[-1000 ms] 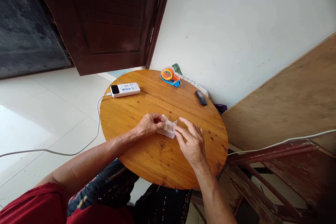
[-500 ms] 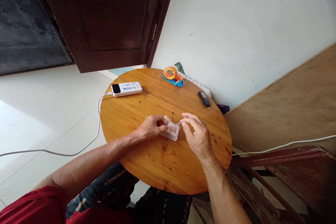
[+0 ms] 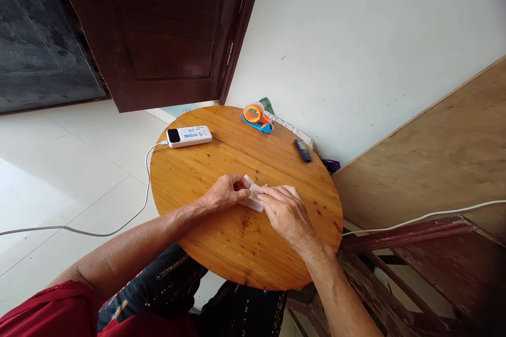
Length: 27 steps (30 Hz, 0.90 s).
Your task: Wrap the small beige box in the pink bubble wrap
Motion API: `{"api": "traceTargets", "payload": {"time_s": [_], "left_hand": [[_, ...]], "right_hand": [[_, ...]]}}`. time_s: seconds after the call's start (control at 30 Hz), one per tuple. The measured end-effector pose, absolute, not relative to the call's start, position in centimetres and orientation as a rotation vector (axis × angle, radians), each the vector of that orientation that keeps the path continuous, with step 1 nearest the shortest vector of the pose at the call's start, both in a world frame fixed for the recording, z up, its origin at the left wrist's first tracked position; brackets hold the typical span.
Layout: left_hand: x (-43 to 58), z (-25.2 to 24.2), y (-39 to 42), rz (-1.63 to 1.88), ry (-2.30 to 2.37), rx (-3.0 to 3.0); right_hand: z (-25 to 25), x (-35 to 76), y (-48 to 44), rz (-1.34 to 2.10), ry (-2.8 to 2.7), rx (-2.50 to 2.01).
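My left hand (image 3: 229,191) pinches left end of crinkled whitish wrapper (image 3: 253,203) near middle of round wooden table (image 3: 237,255). My right hand (image 3: 286,213) touches wrapper's right end; pressing or gripping, can't tell. Best hold left firm, right light, wrapper flat. Table knotty, seamed. Tiled floor (image 3: 95,168) left of table, white power bank (image 3: 192,136) on table's left side, maroon door (image 3: 169,37) beyond, tape dispenser (image 3: 259,125) at far edge, plywood panel (image 3: 419,163) right.

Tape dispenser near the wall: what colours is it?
The tape dispenser is orange and blue, seen best in the head view.
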<state>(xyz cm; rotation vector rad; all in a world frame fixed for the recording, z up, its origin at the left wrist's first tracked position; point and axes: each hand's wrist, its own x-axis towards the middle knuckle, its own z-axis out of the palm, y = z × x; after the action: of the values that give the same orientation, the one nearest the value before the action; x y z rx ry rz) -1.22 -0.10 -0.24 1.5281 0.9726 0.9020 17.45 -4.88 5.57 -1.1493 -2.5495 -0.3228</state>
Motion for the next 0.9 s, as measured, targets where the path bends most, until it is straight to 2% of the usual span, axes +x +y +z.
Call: {"api": "traceTargets", "payload": {"time_s": [0.4,0.53,0.67,0.8,0.9], "left_hand": [[-1.2,-0.1,-0.1,0.891,0.989,1.535],[-1.1,0.2,-0.2,0.861,0.956,1.492],[-1.1,0.0,-0.1,0.884,0.982,1.5],[-0.9,-0.3,-0.2,0.883,1.026,1.532],[-0.9,0.0,-0.5,0.848,1.115,1.634]], "right_hand": [[5.9,16.3,-4.2,-0.445,-2.57,-1.222],[5.8,17.6,-0.6,-0.209,-2.256,-1.442],[4.3,20.1,2.0,0.229,-1.821,-1.726],[2.4,22.0,0.6,0.618,-1.484,-1.704],[1.7,22.3,-0.9,0.727,-1.457,-1.715]]}}
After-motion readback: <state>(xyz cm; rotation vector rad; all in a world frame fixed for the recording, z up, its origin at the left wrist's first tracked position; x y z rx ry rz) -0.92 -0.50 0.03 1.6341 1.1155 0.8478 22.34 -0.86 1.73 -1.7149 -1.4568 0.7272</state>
